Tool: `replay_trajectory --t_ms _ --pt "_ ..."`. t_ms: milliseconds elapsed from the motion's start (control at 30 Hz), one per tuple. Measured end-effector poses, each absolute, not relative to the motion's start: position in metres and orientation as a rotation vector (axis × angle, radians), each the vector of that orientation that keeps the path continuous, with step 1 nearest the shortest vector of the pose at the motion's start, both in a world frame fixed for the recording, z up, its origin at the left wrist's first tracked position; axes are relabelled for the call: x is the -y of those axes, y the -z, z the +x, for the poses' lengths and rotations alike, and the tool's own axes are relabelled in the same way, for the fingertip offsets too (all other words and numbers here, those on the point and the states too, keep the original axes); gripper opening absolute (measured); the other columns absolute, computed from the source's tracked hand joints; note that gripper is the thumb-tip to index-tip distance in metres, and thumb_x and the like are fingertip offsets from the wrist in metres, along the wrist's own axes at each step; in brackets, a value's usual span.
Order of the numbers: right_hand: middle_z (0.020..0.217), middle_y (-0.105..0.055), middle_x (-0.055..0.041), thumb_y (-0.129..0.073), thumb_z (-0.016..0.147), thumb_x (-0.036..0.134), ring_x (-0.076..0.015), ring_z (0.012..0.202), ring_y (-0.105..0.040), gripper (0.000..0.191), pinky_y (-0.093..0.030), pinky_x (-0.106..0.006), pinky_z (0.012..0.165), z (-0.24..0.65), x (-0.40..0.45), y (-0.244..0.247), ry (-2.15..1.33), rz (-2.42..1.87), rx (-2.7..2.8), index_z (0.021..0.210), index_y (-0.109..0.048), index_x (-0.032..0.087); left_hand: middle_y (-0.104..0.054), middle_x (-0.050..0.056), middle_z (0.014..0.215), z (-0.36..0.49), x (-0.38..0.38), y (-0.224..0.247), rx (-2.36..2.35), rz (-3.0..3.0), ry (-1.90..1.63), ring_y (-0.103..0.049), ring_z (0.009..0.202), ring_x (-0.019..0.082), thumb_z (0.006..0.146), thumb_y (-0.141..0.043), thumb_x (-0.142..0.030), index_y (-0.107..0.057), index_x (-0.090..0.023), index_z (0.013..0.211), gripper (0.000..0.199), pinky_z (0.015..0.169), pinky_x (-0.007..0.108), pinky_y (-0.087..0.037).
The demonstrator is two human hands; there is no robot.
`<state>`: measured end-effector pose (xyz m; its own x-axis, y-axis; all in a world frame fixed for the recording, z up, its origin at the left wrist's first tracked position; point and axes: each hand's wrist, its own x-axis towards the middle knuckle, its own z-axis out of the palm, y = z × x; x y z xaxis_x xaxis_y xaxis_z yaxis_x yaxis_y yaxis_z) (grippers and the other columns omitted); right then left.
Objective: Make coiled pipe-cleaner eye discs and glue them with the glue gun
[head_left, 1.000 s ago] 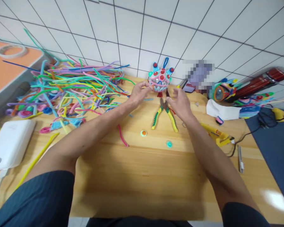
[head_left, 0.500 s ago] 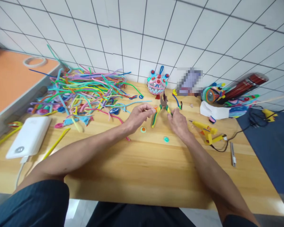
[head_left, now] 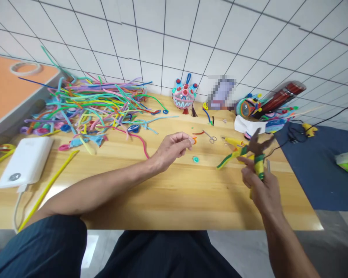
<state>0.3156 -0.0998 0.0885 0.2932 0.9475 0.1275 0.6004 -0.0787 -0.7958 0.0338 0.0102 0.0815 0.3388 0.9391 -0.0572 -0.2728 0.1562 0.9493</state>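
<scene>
My left hand (head_left: 174, 150) is closed in a pinch above the middle of the table, thumb against forefinger. A short, curled piece of orange pipe cleaner (head_left: 195, 140) shows at its fingertips. Off to the right, my right hand (head_left: 263, 191) grips a pair of pliers (head_left: 259, 164) with yellow-and-green handles. Their jaws are spread and point away from me, slightly blurred. On the table just right of my left hand lies a teal coiled disc (head_left: 195, 159). Small scissors (head_left: 212, 139) lie beyond it, beside a short red strip (head_left: 198, 133).
A heap of colourful pipe cleaners (head_left: 104, 100) covers the back left. In front of it lies a white power bank (head_left: 26, 162) with a cable. A decorated mask-like figure (head_left: 184, 94) stands by the tiled wall. A yellow glue gun (head_left: 234, 142) lies partly behind the pliers.
My right hand has carried the pliers right and towards me, away from my left hand. The scissors have come into sight. The orange-centred disc is no longer visible.
</scene>
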Motion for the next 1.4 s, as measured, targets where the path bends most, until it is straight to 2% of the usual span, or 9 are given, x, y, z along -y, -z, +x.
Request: replay_trajectory --t_ms 167,267,333,400,600,833,1100,1300,1400 --pt "0.069 -0.064 -0.0012 -0.065 0.084 0.046 -0.0244 0.067 -0.06 0.029 -0.051 -0.042 0.066 0.321 0.112 -0.082 -0.647 -1.922 1.393 0.102 -0.079 0.029 -0.073 0.003 0.081 0.04 0.016 -0.069 -0.804 0.932 -0.911 -0.05 0.053 0.006 0.079 -0.076 -0.039 -0.07 -0.016 0.079 0.024 0.048 0.021 -0.038" --pt "0.099 -0.076 -0.0054 -0.071 0.082 0.049 -0.0327 0.098 -0.069 0.03 -0.056 -0.05 0.085 0.329 0.117 -0.079 -0.69 -1.921 1.399 0.104 -0.079 0.032 -0.071 0.001 0.076 0.045 0.043 -0.055 -0.802 0.888 -0.725 -0.05 0.05 0.006 0.081 -0.075 -0.035 -0.069 -0.015 0.079 0.021 0.047 0.02 -0.038" --pt "0.121 -0.076 -0.0058 -0.074 0.08 0.052 -0.0373 0.121 -0.065 0.032 -0.056 -0.054 0.097 0.333 0.119 -0.074 -0.786 -1.877 1.393 0.104 -0.08 0.032 -0.071 0.001 0.075 0.047 0.056 -0.047 -0.787 0.846 -0.614 -0.05 0.049 0.005 0.083 -0.074 -0.034 -0.067 -0.015 0.08 0.02 0.045 0.019 -0.038" --pt "0.128 -0.074 -0.0062 -0.077 0.079 0.055 -0.0393 0.129 -0.062 0.033 -0.055 -0.057 0.103 0.335 0.119 -0.07 -0.928 -1.825 1.365 0.102 -0.08 0.032 -0.072 0.001 0.076 0.047 0.059 -0.043 -0.78 0.84 -0.603 -0.051 0.049 0.005 0.085 -0.075 -0.033 -0.066 -0.015 0.082 0.019 0.045 0.018 -0.038" --pt "0.119 -0.078 -0.0075 -0.082 0.077 0.055 -0.0383 0.115 -0.071 0.032 -0.054 -0.061 0.109 0.324 0.115 -0.07 -1.152 -1.76 1.223 0.096 -0.082 0.03 -0.079 0.005 0.09 0.042 0.037 -0.041 -0.805 0.74 -0.658 -0.064 0.058 0.008 0.088 -0.077 -0.028 -0.065 -0.016 0.088 0.017 0.049 0.019 -0.049" --pt "0.114 -0.079 -0.0077 -0.083 0.076 0.052 -0.0385 0.122 -0.068 0.027 -0.051 -0.06 0.114 0.314 0.1 -0.078 -1.277 -1.731 1.194 0.089 -0.084 0.029 -0.08 0.005 0.091 0.04 0.029 -0.03 -0.816 0.643 -0.649 -0.069 0.061 0.009 0.086 -0.078 -0.016 -0.065 -0.016 0.095 0.015 0.054 0.021 -0.055" --pt "0.116 -0.079 -0.0106 -0.089 0.07 0.051 -0.0393 0.117 -0.072 0.031 -0.058 -0.059 0.107 0.314 0.089 -0.072 -1.476 -1.657 1.073 0.086 -0.082 0.026 -0.075 0.002 0.081 0.037 0.025 -0.027 -0.815 0.717 -0.649 -0.064 0.055 0.008 0.089 -0.075 -0.022 -0.062 -0.016 0.088 0.015 0.051 0.021 -0.051" --pt "0.109 -0.08 -0.0071 -0.085 0.072 0.061 -0.0398 0.128 -0.063 0.035 -0.045 -0.058 0.119 0.321 0.088 -0.1 -1.223 -1.852 1.296 0.081 -0.083 0.028 -0.07 -0.001 0.075 0.035 0.026 -0.03 -0.83 0.821 -0.669 -0.054 0.051 0.005 0.09 -0.07 -0.025 -0.059 -0.016 0.083 0.015 0.046 0.018 -0.043" --pt "0.101 -0.08 -0.0074 -0.086 0.068 0.064 -0.0361 0.111 -0.07 0.042 -0.055 -0.052 0.105 0.327 0.081 -0.102 -1.338 -1.896 1.302 0.082 -0.082 0.025 -0.068 -0.001 0.074 0.034 0.028 -0.032 -0.838 0.866 -0.683 -0.052 0.051 0.005 0.091 -0.067 -0.026 -0.058 -0.016 0.084 0.015 0.047 0.018 -0.041"
